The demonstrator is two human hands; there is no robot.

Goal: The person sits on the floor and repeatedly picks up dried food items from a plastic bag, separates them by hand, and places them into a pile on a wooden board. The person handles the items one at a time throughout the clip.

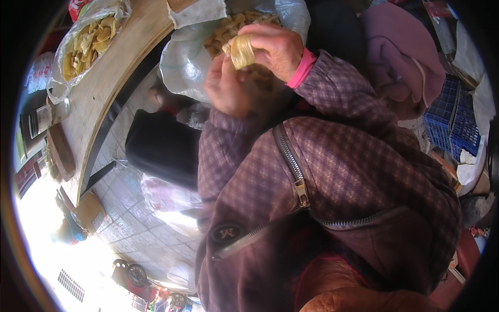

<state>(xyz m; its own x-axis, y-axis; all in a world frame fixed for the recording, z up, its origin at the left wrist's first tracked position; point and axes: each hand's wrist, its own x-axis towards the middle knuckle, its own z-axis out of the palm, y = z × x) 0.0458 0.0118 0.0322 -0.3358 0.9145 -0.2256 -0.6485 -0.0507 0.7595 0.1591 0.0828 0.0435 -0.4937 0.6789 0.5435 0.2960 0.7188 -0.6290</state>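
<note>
My right hand (278, 48), in a pink cuff, holds a yellowish, translucent rolled strip (242, 50) by its upper edge. The fingertips of my left hand (226, 87) pinch the strip's left side; this hand is slightly blurred. Just beyond both hands lies a large white plastic sack (181, 64), its mouth open. Inside it are many tan, dried-looking pieces (222, 31), partly hidden by my hands. I cannot tell what material the strip is.
To the left runs a wooden tabletop (117, 72) bearing a clear bag (87, 48) of yellow pieces, a glass jar (48, 116) and a wood block (60, 152). A pink cloth (401, 54) and blue plastic crates (452, 113) lie to the right. Tiled floor (128, 206) shows below the table.
</note>
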